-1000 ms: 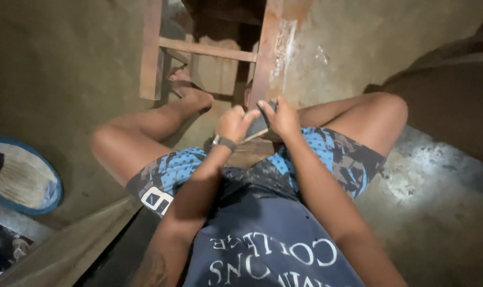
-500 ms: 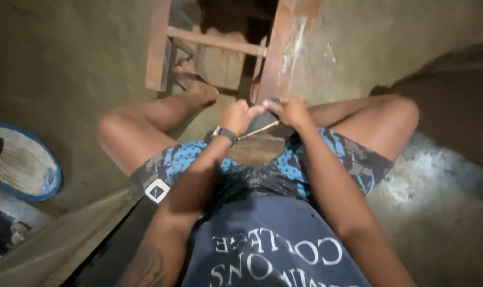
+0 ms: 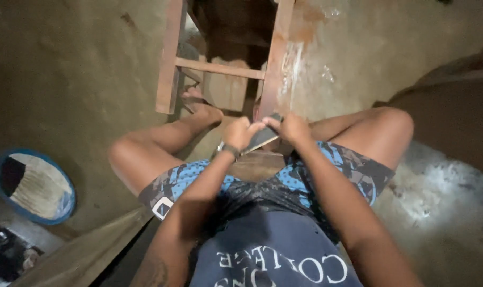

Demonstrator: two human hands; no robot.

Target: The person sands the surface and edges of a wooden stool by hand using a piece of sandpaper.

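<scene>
Here both hands pinch a thin flat strip (image 3: 261,139), left hand (image 3: 241,133) and right hand (image 3: 292,127) touching, just below the wooden frame (image 3: 276,58). The frame's post crowds the knuckles; bare floor (image 3: 66,69) opens left of it, beyond a blue-rimmed basin (image 3: 34,186).

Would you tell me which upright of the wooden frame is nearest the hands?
The right-hand upright, streaked with pale stains, ends just above both hands; the plain left upright stands farther off beside the foot.
</scene>
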